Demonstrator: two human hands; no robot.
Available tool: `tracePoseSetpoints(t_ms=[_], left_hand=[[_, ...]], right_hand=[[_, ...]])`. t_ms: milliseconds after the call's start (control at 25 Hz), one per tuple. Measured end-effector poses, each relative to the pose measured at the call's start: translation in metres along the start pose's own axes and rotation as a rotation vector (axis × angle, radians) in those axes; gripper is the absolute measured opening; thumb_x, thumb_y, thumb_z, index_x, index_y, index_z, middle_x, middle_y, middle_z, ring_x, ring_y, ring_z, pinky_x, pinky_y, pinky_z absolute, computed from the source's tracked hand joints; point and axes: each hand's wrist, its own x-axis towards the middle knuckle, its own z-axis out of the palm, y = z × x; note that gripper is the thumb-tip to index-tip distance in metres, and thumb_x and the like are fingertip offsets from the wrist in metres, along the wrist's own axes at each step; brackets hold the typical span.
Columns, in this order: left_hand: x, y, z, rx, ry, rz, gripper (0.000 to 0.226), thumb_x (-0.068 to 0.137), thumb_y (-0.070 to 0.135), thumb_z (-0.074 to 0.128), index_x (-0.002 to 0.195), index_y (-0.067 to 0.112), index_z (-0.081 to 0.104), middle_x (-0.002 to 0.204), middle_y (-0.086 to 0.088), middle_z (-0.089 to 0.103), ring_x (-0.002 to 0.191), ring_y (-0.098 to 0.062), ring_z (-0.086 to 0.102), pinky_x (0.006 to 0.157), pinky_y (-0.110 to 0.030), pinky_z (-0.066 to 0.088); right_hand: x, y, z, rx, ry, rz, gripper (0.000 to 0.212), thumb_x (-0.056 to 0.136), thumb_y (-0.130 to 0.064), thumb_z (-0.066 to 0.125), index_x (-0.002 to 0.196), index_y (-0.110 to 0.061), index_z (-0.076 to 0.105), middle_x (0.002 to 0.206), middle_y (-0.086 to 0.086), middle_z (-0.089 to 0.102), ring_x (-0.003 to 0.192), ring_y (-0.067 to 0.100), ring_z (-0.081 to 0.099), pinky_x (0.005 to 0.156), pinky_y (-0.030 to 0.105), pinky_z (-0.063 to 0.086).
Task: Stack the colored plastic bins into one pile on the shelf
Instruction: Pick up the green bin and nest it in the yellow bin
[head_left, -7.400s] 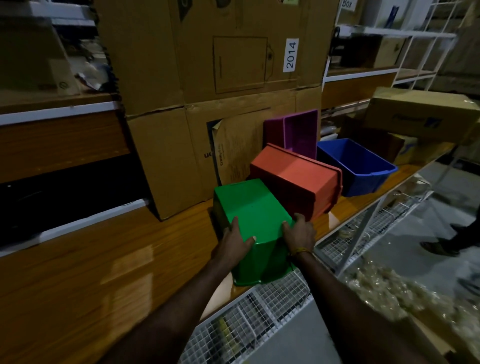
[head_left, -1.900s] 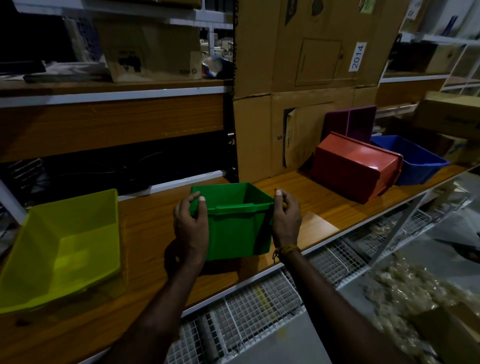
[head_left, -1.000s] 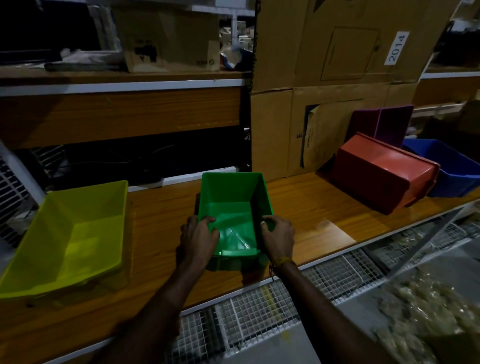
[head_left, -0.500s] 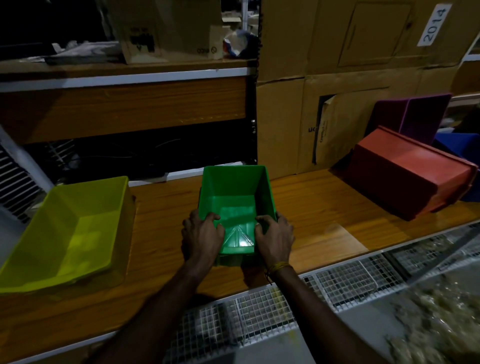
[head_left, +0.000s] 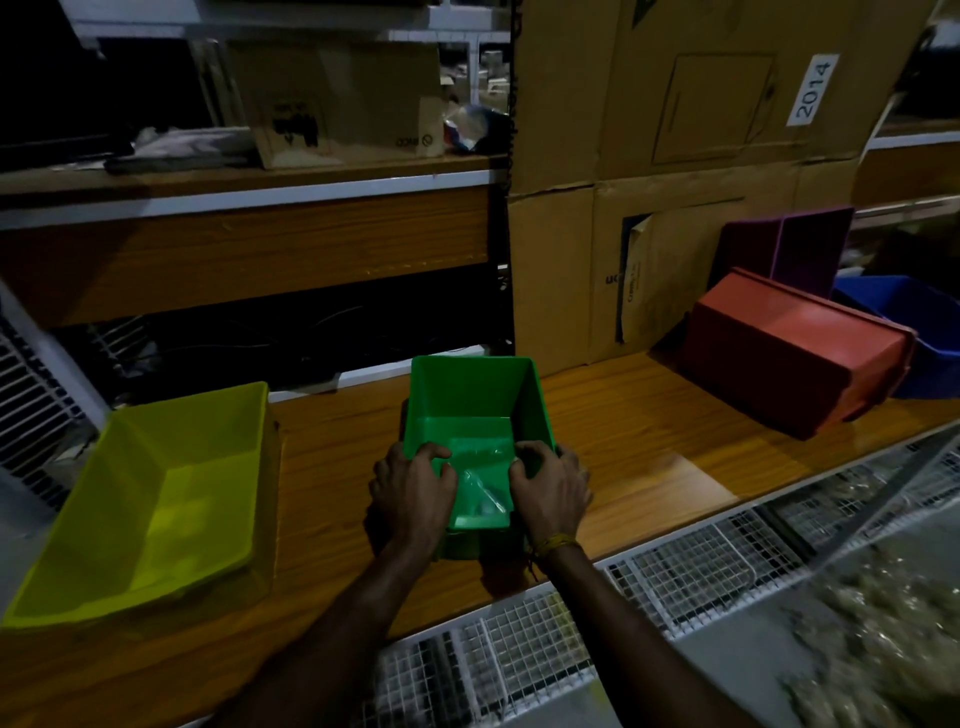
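Far left end of the wooden shelf (head_left: 322, 499): yellow bin (head_left: 156, 499), open side up, tipped a little, its near corner out by the shelf's front edge. Nothing in it that I can see.

Middle of the shelf, close to the front edge: green bin (head_left: 475, 410), upright, mouth open toward me. My left hand (head_left: 413, 496) grips its near-left rim, fingers curled over the lip and down inside. My right hand (head_left: 550, 493) grips the near-right rim the same way, fingers hooked over the edge (yellow thread band on that wrist). Both hands are closed tight on the plastic; the bin's base looks to be on the board, though my hands hide the near corners.

Behind the green bin, at the back edge: stacked cardboard boxes (head_left: 675, 156), one labelled 2014.

Right part of the shelf: red bin (head_left: 795, 348) lying tipped on its side, bottom facing me. Purple bin (head_left: 784, 249) stands on edge behind it, against the cardboard. Blue bin (head_left: 914, 332) just beside the red one, at the far right, partly cut off.

White wire mesh (head_left: 519, 654) runs below the shelf's front edge.
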Motion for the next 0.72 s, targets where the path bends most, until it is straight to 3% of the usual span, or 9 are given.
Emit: tracePoseSetpoints(t_ms=[240,720], left_hand=[[0.009,-0.032,-0.057,-0.07,0.112,0.062,0.042,0.091,0.033,0.059,0.133,0.033,0.059,0.15,-0.01,0.044,0.127,-0.035,0.045,0.104,-0.045,0.037],[0.027,-0.13,-0.23,-0.146,0.453,0.055,0.036,0.089,0.032,0.06,0.125,0.03,0.067,0.147,-0.009,0.051,0.123,-0.038,0.05,0.103,-0.044,0.039]], right_hand=[[-0.039,-0.057,0.006,0.042,0.098,-0.064,0.033,0.089,-0.035,0.059,0.121,-0.035,0.063,0.147,0.009,0.045,0.131,0.036,0.042,0.104,0.047,0.034],[-0.128,-0.216,0.032,0.204,0.168,-0.389,0.027,0.092,-0.031,0.059,0.118,-0.032,0.066,0.146,0.006,0.048,0.134,0.035,0.038,0.106,0.049,0.032]])
